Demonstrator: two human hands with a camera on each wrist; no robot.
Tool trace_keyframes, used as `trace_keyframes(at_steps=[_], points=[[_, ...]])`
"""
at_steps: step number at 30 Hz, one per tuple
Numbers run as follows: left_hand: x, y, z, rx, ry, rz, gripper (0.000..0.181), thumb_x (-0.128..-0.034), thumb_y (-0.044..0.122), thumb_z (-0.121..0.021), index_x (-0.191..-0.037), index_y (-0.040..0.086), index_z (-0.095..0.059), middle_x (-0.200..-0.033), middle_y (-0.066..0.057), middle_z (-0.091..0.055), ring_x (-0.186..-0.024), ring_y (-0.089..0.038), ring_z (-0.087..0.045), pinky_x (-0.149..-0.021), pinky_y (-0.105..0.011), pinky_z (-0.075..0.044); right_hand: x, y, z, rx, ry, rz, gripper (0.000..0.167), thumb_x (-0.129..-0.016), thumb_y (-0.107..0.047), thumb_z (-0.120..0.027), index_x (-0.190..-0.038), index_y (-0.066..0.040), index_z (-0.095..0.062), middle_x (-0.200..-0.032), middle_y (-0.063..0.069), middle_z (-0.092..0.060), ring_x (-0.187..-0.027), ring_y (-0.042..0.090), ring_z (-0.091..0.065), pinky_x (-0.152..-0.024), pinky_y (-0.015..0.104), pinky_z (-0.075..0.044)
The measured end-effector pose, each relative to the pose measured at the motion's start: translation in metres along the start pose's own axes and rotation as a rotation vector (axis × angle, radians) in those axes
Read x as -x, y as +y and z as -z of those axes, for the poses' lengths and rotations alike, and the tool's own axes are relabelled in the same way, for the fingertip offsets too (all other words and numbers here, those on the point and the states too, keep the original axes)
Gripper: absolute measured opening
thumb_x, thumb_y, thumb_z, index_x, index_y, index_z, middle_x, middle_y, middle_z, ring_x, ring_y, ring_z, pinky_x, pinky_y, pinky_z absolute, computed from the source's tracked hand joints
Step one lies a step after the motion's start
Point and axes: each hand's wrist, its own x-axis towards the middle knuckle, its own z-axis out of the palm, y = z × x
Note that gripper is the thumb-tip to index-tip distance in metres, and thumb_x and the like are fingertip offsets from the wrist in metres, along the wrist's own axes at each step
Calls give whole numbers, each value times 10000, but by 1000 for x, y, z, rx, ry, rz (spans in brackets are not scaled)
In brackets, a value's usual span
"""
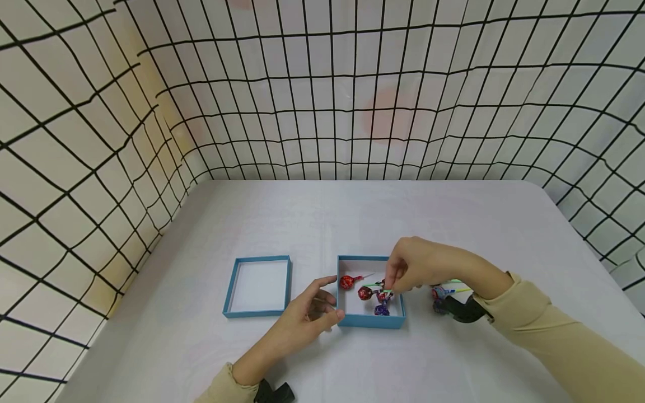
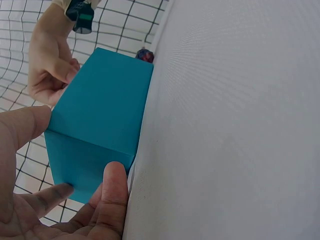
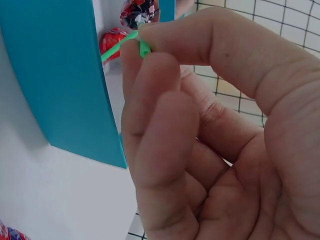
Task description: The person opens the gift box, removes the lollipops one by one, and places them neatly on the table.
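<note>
A blue box (image 1: 370, 321) with a white inside stands on the table, holding several wrapped lollipops, among them a red one (image 1: 346, 281) and a purple one (image 1: 381, 309). Over the box's right part, my right hand (image 1: 417, 262) pinches the green stick (image 3: 145, 49) of a lollipop between thumb and forefinger; which wrapped head belongs to that stick I cannot tell. My left hand (image 1: 306, 320) touches the box's left side, fingers spread. In the left wrist view, fingertips (image 2: 115, 175) rest against the blue wall and the thumb lies near the upper edge.
A shallow blue-rimmed tray or lid (image 1: 257, 314), white inside, lies left of the box. More lollipops (image 1: 437, 295) lie on the table to the right, partly hidden by the right wrist. Black netting (image 1: 330, 75) rises behind the white table (image 1: 322, 218) and along the left.
</note>
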Motion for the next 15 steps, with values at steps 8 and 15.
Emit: trace_keyframes(at_steps=[8,15], points=[[0,0,0,0,-5,4,655,-1042,219,-727,-1620,140,-430,-1299,-209,-620,-1053,-201,-657,-803,-229,-613,12,7,10,-21,13,48,31,-870,-67,-785,-881,-73,-813,-749,-45,-713,-630,89,-529,-551,224,-457],[0,0,0,2,-5,7,653,-1041,220,-729,-1617,135,-434,-1298,-212,-620,-1053,-203,-655,-803,-225,-612,23,15,17,-47,11,47,66,-871,-76,-778,-880,-135,-807,-739,-27,-703,-599,74,-520,-536,215,-451]])
